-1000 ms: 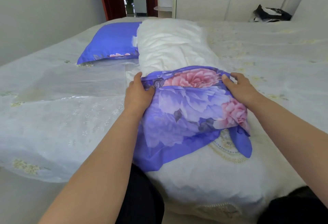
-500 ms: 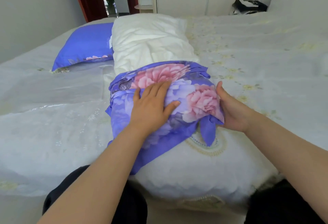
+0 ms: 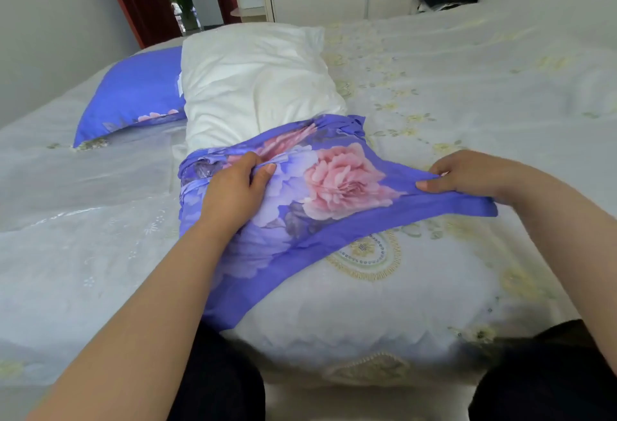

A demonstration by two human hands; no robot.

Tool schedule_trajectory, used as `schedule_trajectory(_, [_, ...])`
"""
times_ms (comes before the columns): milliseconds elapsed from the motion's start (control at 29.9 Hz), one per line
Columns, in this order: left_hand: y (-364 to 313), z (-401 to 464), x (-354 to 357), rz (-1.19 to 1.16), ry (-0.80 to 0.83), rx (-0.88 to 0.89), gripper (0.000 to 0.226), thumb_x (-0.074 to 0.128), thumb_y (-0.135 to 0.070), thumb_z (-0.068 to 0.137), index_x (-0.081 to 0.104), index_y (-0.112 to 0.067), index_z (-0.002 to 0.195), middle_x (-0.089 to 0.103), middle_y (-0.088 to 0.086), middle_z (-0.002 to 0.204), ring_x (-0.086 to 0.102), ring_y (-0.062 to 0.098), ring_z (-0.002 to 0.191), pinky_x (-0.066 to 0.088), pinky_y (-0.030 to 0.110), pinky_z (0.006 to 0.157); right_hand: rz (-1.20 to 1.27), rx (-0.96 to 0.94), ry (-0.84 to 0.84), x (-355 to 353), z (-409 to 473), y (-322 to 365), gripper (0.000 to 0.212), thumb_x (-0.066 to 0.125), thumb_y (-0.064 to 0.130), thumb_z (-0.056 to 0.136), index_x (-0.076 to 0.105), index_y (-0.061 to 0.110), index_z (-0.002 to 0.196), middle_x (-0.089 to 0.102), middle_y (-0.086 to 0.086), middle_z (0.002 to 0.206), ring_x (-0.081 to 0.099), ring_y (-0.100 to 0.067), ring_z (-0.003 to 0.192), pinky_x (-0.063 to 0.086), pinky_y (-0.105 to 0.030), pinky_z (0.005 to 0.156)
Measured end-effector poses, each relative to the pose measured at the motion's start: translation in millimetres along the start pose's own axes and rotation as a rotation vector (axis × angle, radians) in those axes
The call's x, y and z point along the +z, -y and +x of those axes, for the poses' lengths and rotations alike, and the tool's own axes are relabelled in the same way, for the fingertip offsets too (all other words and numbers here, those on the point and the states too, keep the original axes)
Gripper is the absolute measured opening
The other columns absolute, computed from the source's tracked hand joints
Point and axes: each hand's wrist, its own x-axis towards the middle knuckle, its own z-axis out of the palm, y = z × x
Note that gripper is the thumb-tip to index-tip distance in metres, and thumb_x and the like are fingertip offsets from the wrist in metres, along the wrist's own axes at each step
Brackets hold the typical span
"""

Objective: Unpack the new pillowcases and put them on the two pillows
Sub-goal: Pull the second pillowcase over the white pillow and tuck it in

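Currently, left hand (image 3: 233, 187) and right hand (image 3: 467, 173) each pinch the floral pillowcase (image 3: 327, 187), fingers clenched on fabric, half-covering the white pillow (image 3: 253, 80).

L hand (image 3: 233, 183) & R hand (image 3: 467, 172) both pinching w/ curled fingers, forearms extended fwd.

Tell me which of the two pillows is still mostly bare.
The white pillow in the middle: the floral pillowcase covers only its near end. The purple pillow behind it on the left is fully covered.
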Motion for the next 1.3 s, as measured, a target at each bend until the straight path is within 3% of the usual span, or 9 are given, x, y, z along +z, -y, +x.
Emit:
schedule_trajectory(100, [-6.3,-6.3,4.9,0.030,-0.032,0.047,0.029,0.048,-0.044,0.094,0.051,-0.017,0.085,0.057,0.005,0.068,0.059,0.034,0.078,0.037,0.034,0.062,-0.109,-0.181,-0.457,21.1,15.2,-9.0,0.024,0.065,0.045,0.082,0.056,0.029,0.098,0.059,-0.001,0.104,0.055,-0.016,0.087,0.043,-0.032,0.083])
schedule_trajectory(234, [-7.7,-7.0,8.8,0.070,-0.138,0.106,0.038,0.036,-0.046,0.093,0.051,-0.011,0.086,0.062,0.018,0.071,0.058,0.041,0.072,0.035,0.037,0.058,-0.003,-0.627,-0.388,46.9,10.9,14.5,0.022,0.066,0.039,0.083,0.056,0.032,0.101,0.050,0.008,0.107,0.055,-0.008,0.095,0.044,-0.026,0.085])
schedule_trajectory(468, [-10.0,-5.6,8.7,0.108,-0.121,0.053,0.027,0.036,-0.034,0.100,0.049,-0.010,0.095,0.063,0.019,0.078,0.058,0.041,0.073,0.033,0.036,0.059,-0.033,-0.845,-0.619,65.2,6.4,39.2,0.008,0.053,0.018,0.093,0.057,0.011,0.091,0.058,-0.001,0.104,0.056,-0.016,0.090,0.049,-0.040,0.076])
schedule_trajectory(635, [-26.0,-24.9,16.7,0.054,-0.175,0.341,0.038,0.049,-0.040,0.093,0.054,-0.010,0.115,0.057,0.012,0.118,0.053,0.032,0.109,0.041,0.039,0.088,-0.048,-0.745,-0.766,75.7,2.9,58.8,0.010,0.049,0.017,0.095,0.054,0.009,0.092,0.052,-0.004,0.103,0.052,-0.018,0.083,0.046,-0.037,0.068])
schedule_trajectory(735, [-37.1,-32.8,27.4,0.184,-0.346,0.564,0.024,0.058,-0.022,0.092,0.062,-0.013,0.113,0.058,0.008,0.122,0.050,0.030,0.107,0.041,0.041,0.090,-0.108,-0.755,-0.822,75.7,-0.3,67.8,0.012,0.051,0.021,0.094,0.056,0.010,0.091,0.050,-0.002,0.094,0.049,-0.017,0.083,0.040,-0.031,0.063])
schedule_trajectory(869, [-38.5,-36.2,35.7,0.155,-0.295,0.602,0.029,0.054,-0.034,0.094,0.068,-0.012,0.107,0.064,0.005,0.107,0.055,0.025,0.091,0.047,0.037,0.074,-0.266,-0.463,-0.616,65.1,1.0,66.5,0.018,0.053,0.034,0.093,0.062,0.019,0.093,0.053,0.007,0.073,0.055,-0.019,0.075,0.037,-0.029,0.062])
schedule_trajectory(1036, [-40.6,-45.9,41.8,0.107,-0.168,0.537,0.036,0.057,-0.045,0.088,0.062,-0.013,0.103,0.060,0.005,0.104,0.060,0.024,0.089,0.049,0.033,0.063,0.025,-0.338,-0.227,43.1,-4.8,45.9,0.028,0.073,0.037,0.078,0.060,0.023,0.099,0.069,0.003,0.085,0.063,-0.016,0.082,0.048,-0.033,0.078])
schedule_trajectory(1203, [-46.9,-49.6,48.7,0.107,-0.085,0.443,0.043,0.054,-0.045,0.087,0.063,-0.014,0.116,0.060,0.000,0.126,0.058,0.018,0.110,0.047,0.027,0.086,-0.484,-0.188,-0.166,63.7,-0.9,24.6,0.042,0.065,0.043,0.084,0.043,0.013,0.063,0.047,-0.001,0.061,0.047,-0.022,0.060,0.033,-0.030,0.052])
schedule_trajectory(1303, [-50.6,-47.3,50.9,0.072,-0.070,0.435,0.045,0.051,-0.042,0.090,0.062,-0.013,0.123,0.058,0.001,0.132,0.056,0.016,0.119,0.038,0.021,0.097,-0.431,-0.226,-0.277,79.9,8.5,15.4,0.036,0.058,0.030,0.090,0.044,0.011,0.063,0.054,-0.008,0.069,0.052,-0.029,0.072,0.028,-0.029,0.057])
